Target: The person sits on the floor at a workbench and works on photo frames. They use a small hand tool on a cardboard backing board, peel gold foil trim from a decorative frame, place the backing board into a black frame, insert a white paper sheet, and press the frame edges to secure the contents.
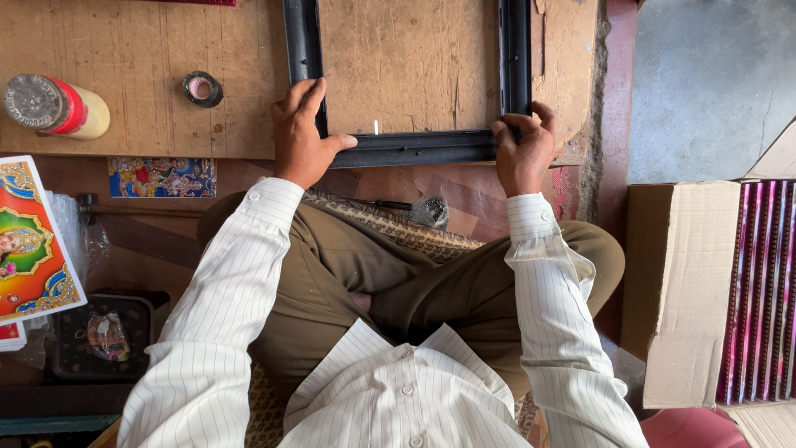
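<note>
Inside the black frame (414, 148) the wooden surface (133, 58) lies bare, so a hand could pass freely there between the two side rails, and a wide open strip also runs between the frame's left rail and the tape roll (202, 89). Further left, the lying bottle (54, 105) blocks the surface's edge, with free board between it and the tape roll. To the right the surface ends just beyond the frame, and a cardboard box (680, 290) stands lower down, well apart.
</note>
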